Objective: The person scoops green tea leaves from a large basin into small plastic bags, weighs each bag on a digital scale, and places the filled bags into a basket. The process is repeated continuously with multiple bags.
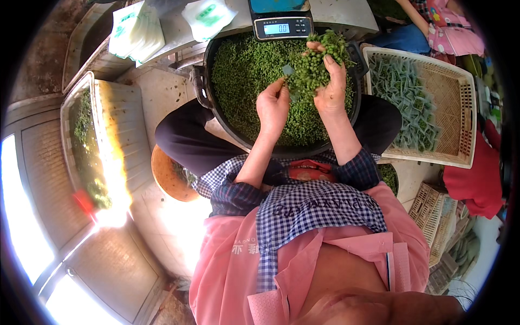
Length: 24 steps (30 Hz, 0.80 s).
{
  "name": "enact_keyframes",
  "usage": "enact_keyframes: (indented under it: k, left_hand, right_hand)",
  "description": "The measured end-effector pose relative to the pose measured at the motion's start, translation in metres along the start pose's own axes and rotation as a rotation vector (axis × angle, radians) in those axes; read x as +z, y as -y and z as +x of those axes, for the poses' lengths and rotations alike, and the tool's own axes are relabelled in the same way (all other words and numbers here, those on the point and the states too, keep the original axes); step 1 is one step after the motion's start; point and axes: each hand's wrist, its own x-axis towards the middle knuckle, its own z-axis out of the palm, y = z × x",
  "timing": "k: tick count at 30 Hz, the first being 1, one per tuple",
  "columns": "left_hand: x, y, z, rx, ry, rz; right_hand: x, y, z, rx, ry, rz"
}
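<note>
A large dark basin (284, 152) stands between my knees, full of small green berries on stems that look like fresh green peppercorns (243, 81). Over it, my right hand (331, 89) grips a thick bunch of green peppercorns (315, 69), with its thumb and fingers spread around the stems. Close beside that bunch, my left hand (273, 103) pinches what looks like the edge of a small bluish plastic bag (288, 70). Most of the bag is hidden behind the bunch and fingers. A digital scale (283, 28) with a lit display reading zero sits just beyond the basin.
Stacked white plastic bags (136, 30) and another bag pile (209, 18) lie on the bench (341, 16). At right, a cream plastic crate (455, 105) holds many filled bags (406, 101). An orange-brown tub (170, 174) is by my left knee; another person (451, 28) sits at upper right.
</note>
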Motion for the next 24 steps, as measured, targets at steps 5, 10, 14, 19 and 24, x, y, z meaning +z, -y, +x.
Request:
enact_keyframes:
  k: [5,10,14,19,24]
  left_hand:
    - [0.001,0.005,0.002,0.038,0.029,0.021]
    - [-0.003,-0.008,-0.002,0.027,0.032,0.023]
    - [-0.002,-0.002,0.0,-0.002,0.041,-0.13]
    - [-0.004,-0.001,-0.002,0.052,-0.029,-0.171]
    - [-0.005,-0.008,-0.004,0.043,0.006,-0.219]
  right_hand:
    - [0.012,-0.002,0.005,-0.133,0.092,-0.069]
    - [0.017,-0.011,0.006,-0.227,0.185,-0.146]
    - [0.01,-0.018,0.003,-0.159,0.1,-0.221]
    - [-0.002,-0.012,-0.005,-0.154,0.19,-0.596]
    - [-0.032,-0.009,-0.016,0.0,0.347,-1.213]
